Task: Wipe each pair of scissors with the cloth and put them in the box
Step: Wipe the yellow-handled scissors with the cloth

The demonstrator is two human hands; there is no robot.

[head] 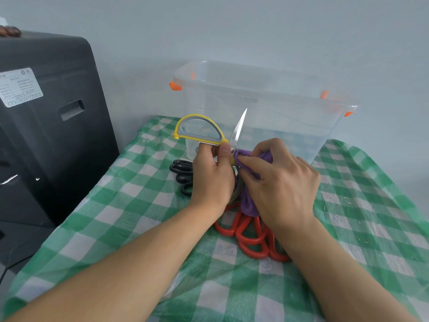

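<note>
Over a green-and-white checked tablecloth, a person's left hand pinches a pair of yellow-and-grey-handled steel scissors near the pivot, blades spread, one pointing up. The right hand, fingers closed, presses a purple cloth against them. Behind stands a clear plastic box with orange latches. Black-handled scissors and red-handled scissors lie beneath the hands.

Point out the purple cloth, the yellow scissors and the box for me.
purple cloth [249, 203], head view, hanging lower fold.
yellow scissors [238, 126], head view, upright steel blade.
box [267, 117], head view, clear front wall.
</note>
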